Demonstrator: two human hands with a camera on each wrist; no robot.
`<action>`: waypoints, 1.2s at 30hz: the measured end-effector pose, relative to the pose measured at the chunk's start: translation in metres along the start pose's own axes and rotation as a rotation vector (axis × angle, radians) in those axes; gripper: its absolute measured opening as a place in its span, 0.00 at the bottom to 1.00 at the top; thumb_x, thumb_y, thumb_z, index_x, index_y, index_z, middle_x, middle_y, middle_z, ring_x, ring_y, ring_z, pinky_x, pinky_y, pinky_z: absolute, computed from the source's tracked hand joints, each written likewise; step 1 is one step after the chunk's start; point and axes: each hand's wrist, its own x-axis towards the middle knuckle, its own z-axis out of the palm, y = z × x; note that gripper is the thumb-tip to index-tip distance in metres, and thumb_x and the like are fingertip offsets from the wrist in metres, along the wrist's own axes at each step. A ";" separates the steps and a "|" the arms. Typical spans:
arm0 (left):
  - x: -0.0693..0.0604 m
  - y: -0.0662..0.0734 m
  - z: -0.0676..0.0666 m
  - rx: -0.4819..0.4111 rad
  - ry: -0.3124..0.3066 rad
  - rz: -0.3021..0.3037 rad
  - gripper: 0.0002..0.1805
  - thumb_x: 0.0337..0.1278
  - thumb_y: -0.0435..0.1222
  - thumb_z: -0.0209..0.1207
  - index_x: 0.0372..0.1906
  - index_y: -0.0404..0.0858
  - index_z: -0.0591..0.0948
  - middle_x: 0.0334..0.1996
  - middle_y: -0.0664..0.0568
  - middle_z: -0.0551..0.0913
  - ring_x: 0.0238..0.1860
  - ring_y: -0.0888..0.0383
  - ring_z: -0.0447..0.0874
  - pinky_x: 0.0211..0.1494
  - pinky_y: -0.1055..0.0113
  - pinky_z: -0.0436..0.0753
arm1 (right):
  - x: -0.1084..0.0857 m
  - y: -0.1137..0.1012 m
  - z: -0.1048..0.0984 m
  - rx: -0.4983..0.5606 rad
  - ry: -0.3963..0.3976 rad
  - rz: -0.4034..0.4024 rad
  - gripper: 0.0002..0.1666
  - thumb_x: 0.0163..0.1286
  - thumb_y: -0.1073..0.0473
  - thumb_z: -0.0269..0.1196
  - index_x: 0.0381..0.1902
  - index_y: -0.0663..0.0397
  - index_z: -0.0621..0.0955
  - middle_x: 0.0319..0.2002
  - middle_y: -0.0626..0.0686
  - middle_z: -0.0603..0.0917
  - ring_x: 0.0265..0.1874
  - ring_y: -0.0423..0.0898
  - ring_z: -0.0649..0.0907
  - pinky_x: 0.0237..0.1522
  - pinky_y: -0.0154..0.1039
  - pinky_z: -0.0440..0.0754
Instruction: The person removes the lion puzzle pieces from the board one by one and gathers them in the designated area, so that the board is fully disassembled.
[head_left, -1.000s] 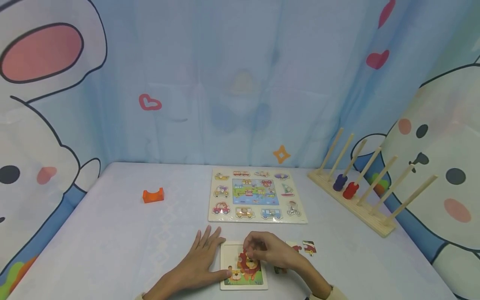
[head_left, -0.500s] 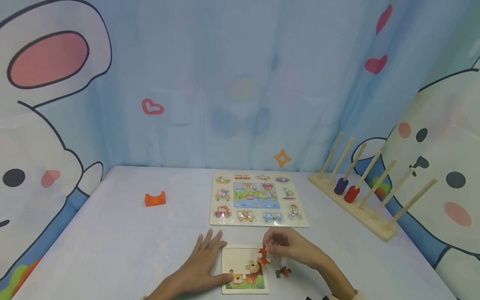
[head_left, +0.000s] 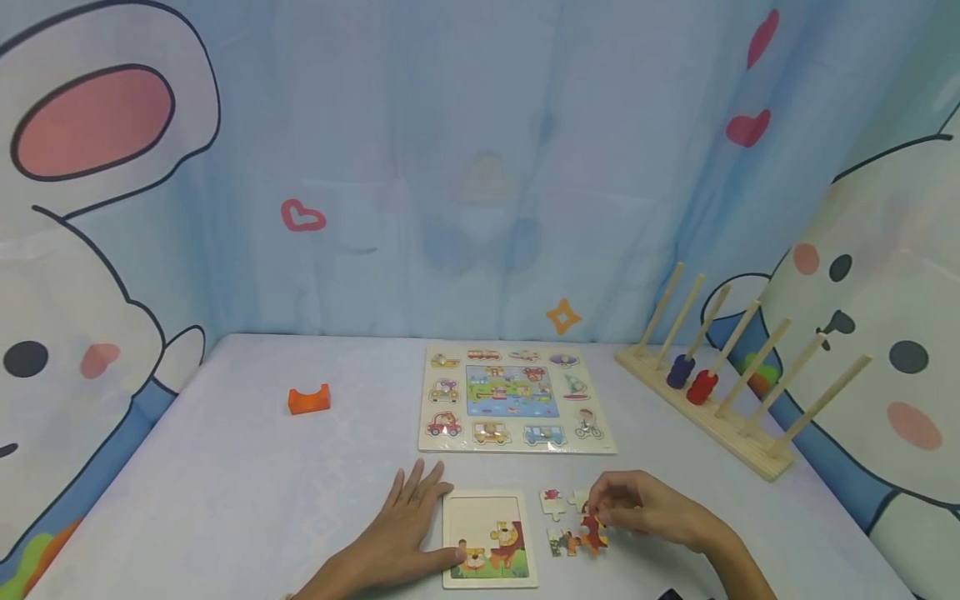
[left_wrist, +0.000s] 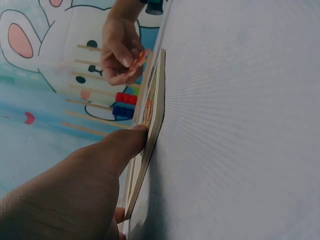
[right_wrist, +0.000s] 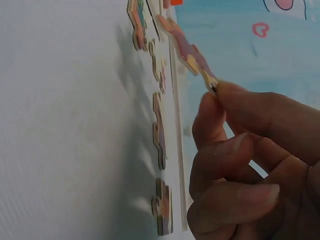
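Observation:
My left hand lies with straight, spread fingers along the left side of a small wooden puzzle board, its thumb resting on the lower left corner. Fitted pieces with a lion cub and part of a lion fill the board's lower part; bare wood shows above. To the right, my right hand pinches a red-brown puzzle piece between thumb and forefinger. The right wrist view shows that puzzle piece held tilted, above the table. Several loose pieces lie nearby, including one with a red shape; the hand partly hides others.
A larger knob puzzle with vehicle pictures lies behind the small board. An orange block stands at the left. Back right is a wooden peg rack with purple beads and red beads. A printed curtain hangs behind.
My right hand has lifted the red-brown puzzle piece off the board and carried it right, over the loose pieces. Bare board shows where it was. The left hand has kept its place.

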 end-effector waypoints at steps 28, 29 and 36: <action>0.001 0.000 0.002 0.016 -0.003 -0.019 0.47 0.52 0.68 0.52 0.67 0.39 0.63 0.75 0.43 0.52 0.76 0.42 0.38 0.75 0.41 0.39 | -0.001 0.003 0.004 -0.127 0.037 -0.044 0.04 0.68 0.63 0.61 0.38 0.58 0.82 0.42 0.53 0.83 0.35 0.38 0.77 0.39 0.29 0.78; 0.001 0.000 0.002 0.017 -0.001 -0.017 0.47 0.52 0.68 0.52 0.67 0.39 0.63 0.75 0.43 0.52 0.76 0.42 0.38 0.75 0.41 0.39 | -0.001 0.003 0.004 -0.129 0.035 -0.046 0.04 0.68 0.64 0.61 0.38 0.58 0.82 0.42 0.53 0.83 0.35 0.38 0.78 0.39 0.29 0.78; 0.000 -0.001 0.002 0.029 0.013 -0.003 0.46 0.53 0.68 0.52 0.67 0.39 0.63 0.75 0.43 0.52 0.76 0.42 0.38 0.75 0.41 0.40 | -0.001 0.003 0.004 -0.147 0.033 -0.045 0.04 0.67 0.64 0.61 0.38 0.58 0.82 0.42 0.53 0.83 0.36 0.37 0.78 0.40 0.28 0.79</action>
